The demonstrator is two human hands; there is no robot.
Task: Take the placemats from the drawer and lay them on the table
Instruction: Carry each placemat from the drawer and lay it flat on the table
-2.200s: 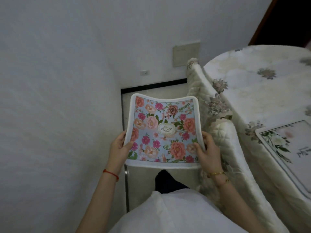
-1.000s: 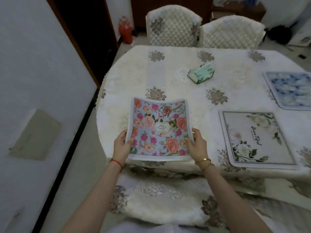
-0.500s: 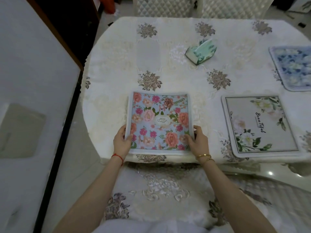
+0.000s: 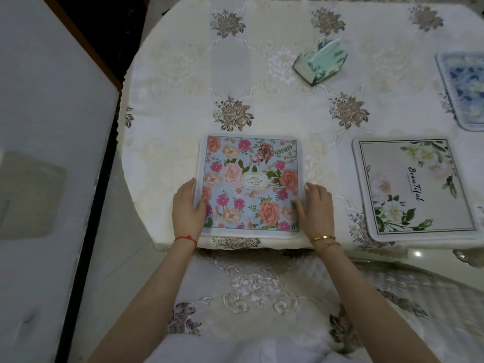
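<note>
I have the pink floral placemat (image 4: 251, 184) flat at the table's (image 4: 167, 82) near edge, my left hand (image 4: 187, 209) and right hand (image 4: 317, 208) pressing its sides with fingers loosely spread. Dragging my palms away could, I think, pull it over the edge.

You see a placemat (image 4: 250, 184) in pale blue with pink, coral and red flowers inside a white border. Your tablecloth (image 4: 183, 100) is cream with grey-brown rosettes. The second mat (image 4: 413, 189) is grey-beige with white blooms and green leaves; the third mat (image 4: 463, 90) is blue and white. The tissue pack (image 4: 320, 64) is green.
</note>
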